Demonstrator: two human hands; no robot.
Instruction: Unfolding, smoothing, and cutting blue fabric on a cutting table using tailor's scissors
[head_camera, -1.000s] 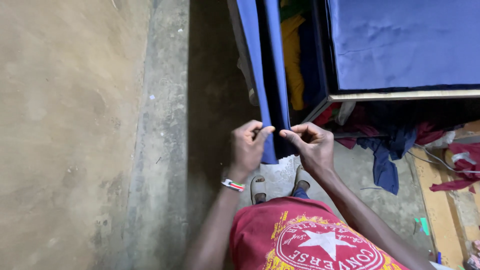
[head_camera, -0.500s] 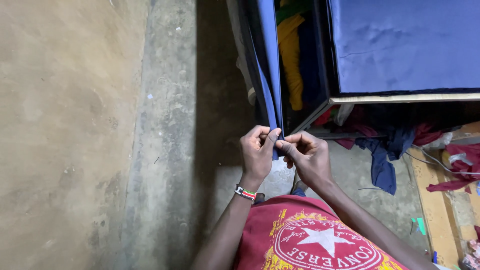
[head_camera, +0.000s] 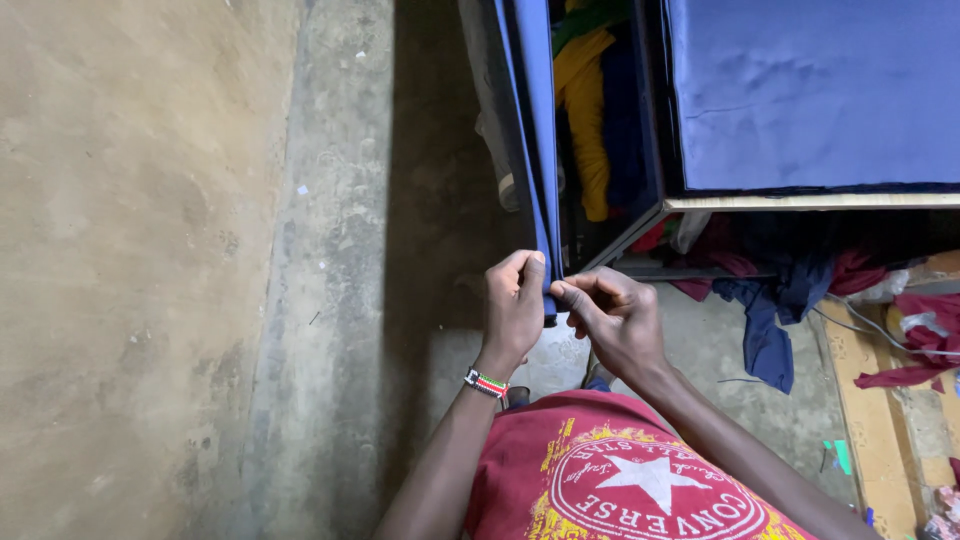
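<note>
A long strip of dark blue fabric (head_camera: 532, 120) hangs down from the top of the view. My left hand (head_camera: 513, 305) and my right hand (head_camera: 612, 318) meet at its lower end and both pinch it between thumb and fingers. A beaded band is on my left wrist. My red printed shirt (head_camera: 630, 480) fills the bottom middle.
A table covered with blue cloth (head_camera: 810, 90) stands at the upper right, with yellow fabric (head_camera: 590, 120) hanging beside it. Red and blue cloth scraps (head_camera: 770, 300) lie on the concrete floor under it. A bare plastered wall (head_camera: 130, 250) runs along the left.
Both hands have drawn closer together at the strip's lower end. The view has shifted slightly; the strip's end is now pinched between both thumbs.
</note>
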